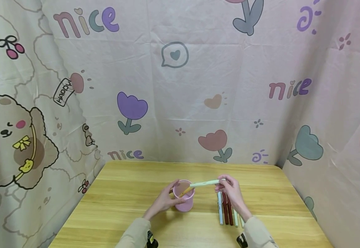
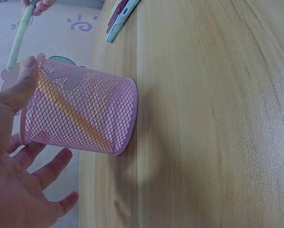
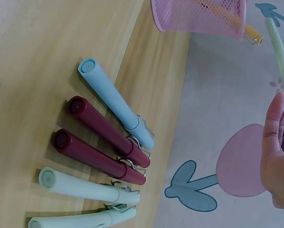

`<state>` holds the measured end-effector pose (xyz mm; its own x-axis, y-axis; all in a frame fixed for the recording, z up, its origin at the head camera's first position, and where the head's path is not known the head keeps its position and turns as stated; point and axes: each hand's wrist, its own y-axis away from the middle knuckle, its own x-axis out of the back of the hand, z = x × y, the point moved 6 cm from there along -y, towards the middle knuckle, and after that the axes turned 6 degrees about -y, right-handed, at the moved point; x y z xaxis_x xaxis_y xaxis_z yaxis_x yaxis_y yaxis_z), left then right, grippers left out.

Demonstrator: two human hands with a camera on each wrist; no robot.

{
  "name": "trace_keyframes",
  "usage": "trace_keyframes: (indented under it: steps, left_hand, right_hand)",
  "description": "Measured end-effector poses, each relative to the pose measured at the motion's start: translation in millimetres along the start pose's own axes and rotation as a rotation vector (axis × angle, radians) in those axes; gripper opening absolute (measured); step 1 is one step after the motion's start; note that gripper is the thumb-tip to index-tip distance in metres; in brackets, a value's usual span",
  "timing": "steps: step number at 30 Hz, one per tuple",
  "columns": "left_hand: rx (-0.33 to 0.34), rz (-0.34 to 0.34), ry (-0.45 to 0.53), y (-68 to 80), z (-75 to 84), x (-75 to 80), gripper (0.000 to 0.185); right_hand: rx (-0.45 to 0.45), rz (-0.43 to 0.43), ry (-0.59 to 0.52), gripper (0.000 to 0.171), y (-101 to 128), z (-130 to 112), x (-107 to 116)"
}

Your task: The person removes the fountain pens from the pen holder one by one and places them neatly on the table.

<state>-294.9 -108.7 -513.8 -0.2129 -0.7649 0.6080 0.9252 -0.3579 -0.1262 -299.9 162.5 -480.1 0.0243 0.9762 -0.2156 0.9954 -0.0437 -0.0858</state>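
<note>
A pink mesh pen holder stands upright on the table, with an orange pen leaning inside it. My left hand holds it near the rim, thumb on one side and fingers on the other; the lower fingers are spread off the mesh in the left wrist view. My right hand pinches a pale green pen by one end. That pen lies nearly level in the air, its far end by the rim of the holder. Below the right hand, a light blue pen, two dark red pens and two pale green pens lie side by side.
The wood-grain table runs back to a printed cloth hung behind it and along both sides. The row of pens lies to the right of the holder, with their clips toward the back.
</note>
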Motion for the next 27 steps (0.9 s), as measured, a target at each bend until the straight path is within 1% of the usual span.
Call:
trace_keyframes:
  steps: [5, 9, 11, 16, 19, 21, 24, 25, 27]
  left_hand:
    - [-0.003, 0.005, 0.006, 0.2, -0.2, 0.1, 0.093]
    - [-0.012, 0.008, 0.003, -0.2, -0.6, 0.2, 0.093]
    - [-0.013, 0.009, -0.001, -0.4, -0.2, 0.5, 0.093]
    - [-0.016, 0.011, -0.01, -0.5, 0.6, 1.2, 0.093]
    - [-0.014, 0.01, -0.008, -0.5, 0.4, 1.0, 0.093]
    - [-0.011, 0.009, -0.005, -0.6, 0.1, 0.7, 0.093]
    - [-0.01, 0.006, 0.0, -0.2, 0.0, 0.5, 0.093]
    - [-0.011, 0.005, 0.001, -0.1, 0.0, 0.4, 0.093]
    - [-0.013, 0.004, 0.002, 0.2, 0.2, 0.4, 0.093]
  right_hand:
    - [-0.019, 0.035, 0.007, 0.012, 0.6, -0.7, 5.6]
    - [-0.046, 0.039, -0.005, 0.02, -0.3, 0.2, 10.7]
    - [-0.061, 0.036, -0.036, 0.024, -0.8, 1.3, 14.0]
    - [-0.104, 0.013, -0.166, 0.022, -1.1, 4.4, 22.4]
    - [-0.129, 0.006, -0.218, 0.026, -0.9, 6.5, 26.9]
    - [-0.141, 0.013, -0.227, 0.025, -1.6, 8.3, 29.8]
    - [-0.147, 0.031, -0.208, 0.025, -2.5, 10.5, 35.1]
    - [-0.148, 0.037, -0.198, 0.026, -2.7, 11.0, 36.9]
    - [-0.151, 0.044, -0.173, 0.035, -2.6, 11.2, 40.1]
